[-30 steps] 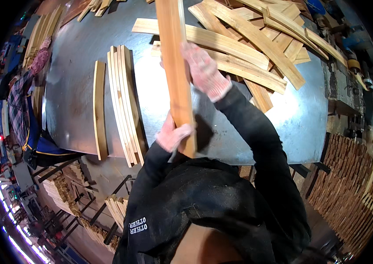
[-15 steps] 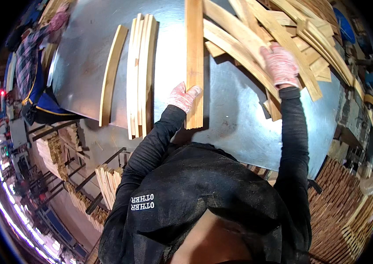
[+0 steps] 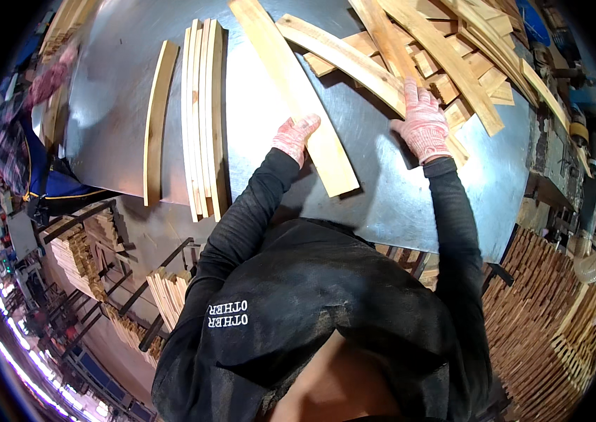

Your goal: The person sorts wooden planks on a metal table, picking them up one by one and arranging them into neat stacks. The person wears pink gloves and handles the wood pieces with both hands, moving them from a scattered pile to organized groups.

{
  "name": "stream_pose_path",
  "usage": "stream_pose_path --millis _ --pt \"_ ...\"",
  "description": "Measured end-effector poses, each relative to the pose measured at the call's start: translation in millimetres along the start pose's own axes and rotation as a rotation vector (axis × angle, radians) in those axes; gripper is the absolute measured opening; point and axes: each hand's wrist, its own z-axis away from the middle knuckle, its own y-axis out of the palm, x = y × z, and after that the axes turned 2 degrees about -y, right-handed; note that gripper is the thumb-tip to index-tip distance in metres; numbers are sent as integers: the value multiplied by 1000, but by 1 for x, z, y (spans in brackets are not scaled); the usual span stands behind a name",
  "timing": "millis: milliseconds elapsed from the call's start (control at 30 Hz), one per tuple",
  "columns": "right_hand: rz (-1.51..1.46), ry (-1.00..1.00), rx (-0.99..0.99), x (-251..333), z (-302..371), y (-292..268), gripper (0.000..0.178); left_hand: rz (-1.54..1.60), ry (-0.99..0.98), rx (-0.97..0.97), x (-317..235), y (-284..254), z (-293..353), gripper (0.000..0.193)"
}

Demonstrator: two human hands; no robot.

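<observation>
My left hand, in a red-and-white knit glove, grips a pale wooden slat by its left edge near the close end. The thumb lies over the slat's face, and the other fingers are partly hidden. The slat slants across the metal table from far left to near right. My right hand, gloved alike, lies with fingers stretched at the near ends of a loose pile. Its fingertips touch a browner slat, and its thumb is spread beside the end of a curved slat.
Several curved slats stand side by side on the metal table, with a single one to their left. More slats lie crisscrossed at far right. Stacked wood sits below the table's right side. Another person is at far left.
The slat in my left hand has swung from straight ahead to a slant, its far end going left. My right hand has moved slightly left and nearer, and slats in the pile have shifted.
</observation>
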Motion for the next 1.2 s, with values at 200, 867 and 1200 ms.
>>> stream_pose_path --millis 200,867,1200 --pt "-121 168 -65 -5 -4 -1 94 86 -176 -188 -97 9 20 39" --pt "-2380 -227 742 74 -37 55 70 -636 -511 -352 -71 -48 34 65" --pt "-2074 -181 675 122 -18 60 62 -1118 -155 -602 -215 -165 27 51"
